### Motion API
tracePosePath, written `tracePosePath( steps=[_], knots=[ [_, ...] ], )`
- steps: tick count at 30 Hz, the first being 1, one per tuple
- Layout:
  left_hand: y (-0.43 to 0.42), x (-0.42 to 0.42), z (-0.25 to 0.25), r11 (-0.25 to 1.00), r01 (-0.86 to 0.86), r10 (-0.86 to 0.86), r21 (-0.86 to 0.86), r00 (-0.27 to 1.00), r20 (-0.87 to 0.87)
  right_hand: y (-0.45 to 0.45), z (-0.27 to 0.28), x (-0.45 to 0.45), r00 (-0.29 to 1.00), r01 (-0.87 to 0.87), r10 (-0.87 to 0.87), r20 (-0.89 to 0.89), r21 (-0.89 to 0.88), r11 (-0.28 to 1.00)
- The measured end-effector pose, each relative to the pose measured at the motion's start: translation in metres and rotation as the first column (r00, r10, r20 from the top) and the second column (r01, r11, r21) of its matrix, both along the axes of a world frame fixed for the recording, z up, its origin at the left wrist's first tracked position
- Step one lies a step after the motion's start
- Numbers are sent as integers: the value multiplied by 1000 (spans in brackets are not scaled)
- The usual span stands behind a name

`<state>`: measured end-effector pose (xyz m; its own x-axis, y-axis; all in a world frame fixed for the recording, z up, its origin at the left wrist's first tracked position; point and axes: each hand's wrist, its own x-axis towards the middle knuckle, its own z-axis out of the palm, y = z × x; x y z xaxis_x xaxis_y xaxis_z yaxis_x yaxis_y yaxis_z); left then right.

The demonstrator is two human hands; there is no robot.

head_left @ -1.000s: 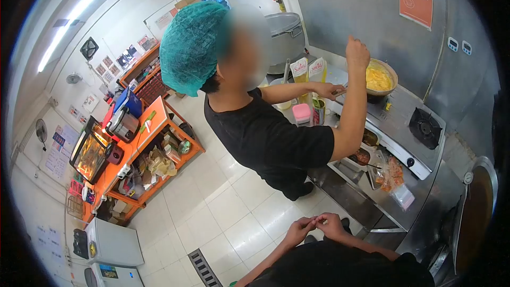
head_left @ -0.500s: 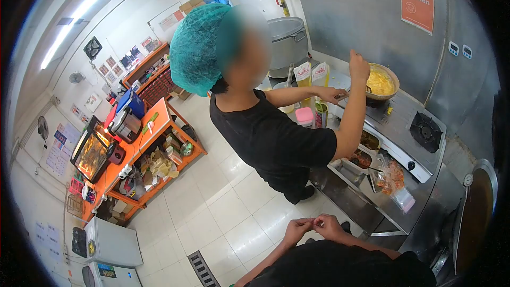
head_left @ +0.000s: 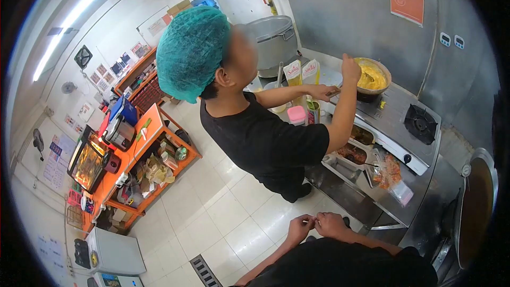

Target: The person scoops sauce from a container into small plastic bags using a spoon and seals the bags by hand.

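My left hand (head_left: 301, 228) is in front of my body with its fingers curled and pinched together. Close beside it, fingertips almost touching, is my right hand (head_left: 330, 226), also curled closed. Whatever the fingers might hold is hidden or too small to make out. Ahead of me a person in a black shirt and green hair net (head_left: 191, 53) stands at the stove (head_left: 396, 101). That person's raised hand (head_left: 349, 69) is over a pan (head_left: 387, 81) of yellow food (head_left: 372, 77), while the other hand grips the pan's handle.
To the right, metal trays of food (head_left: 352, 154) and a plastic bag of orange-red food (head_left: 390, 172) sit on the steel counter. A large pot (head_left: 272, 40) and pouches (head_left: 301, 72) are behind the stove. At the lower right is a big round vessel (head_left: 478, 207). An orange table (head_left: 154, 127) stands left.
The view has shifted slightly, so the scene appears further left. The yellow food in the pan looks stirred into a swirl. My hands remain together, fingertips slightly further apart.
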<state>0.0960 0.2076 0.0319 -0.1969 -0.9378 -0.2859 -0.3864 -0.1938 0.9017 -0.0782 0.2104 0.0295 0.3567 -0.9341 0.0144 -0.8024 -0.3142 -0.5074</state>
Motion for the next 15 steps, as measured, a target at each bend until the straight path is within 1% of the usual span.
tracePosePath(
  steps=[1,2,4,5,7,8,9,10,12,15],
  knots=[
    [-1,-1,-3,1000,5,-5,1,1000,-1,0,-2,-1,999,-7,8,-52,5,1000],
    [-1,-2,-7,999,34,-34,-8,999,6,0,0,-2,999,-4,4,-54,6,1000],
    [-1,-6,-15,998,66,-66,-14,998,10,-2,6,-4,977,-60,86,-195,136,989],
    [-1,-8,-20,997,74,-74,-34,997,-6,0,1,-6,977,-57,84,-196,138,989],
    [-3,-7,-28,995,84,-85,-53,996,-22,1,-16,-9,987,-114,112,-118,-9,993],
    [-6,-6,-29,986,156,-153,55,987,-53,2,-23,-11,987,-110,109,-116,-7,994],
    [-7,-5,-29,960,228,-216,161,972,-90,3,-30,-15,984,-147,141,-109,-52,988],
    [-7,-4,-30,959,232,-220,165,971,-90,5,-37,-17,980,-183,173,-104,-96,978],
    [-11,-6,-13,927,339,-332,159,941,-69,6,-24,-20,981,-174,167,-97,-74,982],
    [-15,-10,-33,920,369,-359,129,928,-96,6,-21,-25,984,-154,148,-95,-68,986]
  ],
)
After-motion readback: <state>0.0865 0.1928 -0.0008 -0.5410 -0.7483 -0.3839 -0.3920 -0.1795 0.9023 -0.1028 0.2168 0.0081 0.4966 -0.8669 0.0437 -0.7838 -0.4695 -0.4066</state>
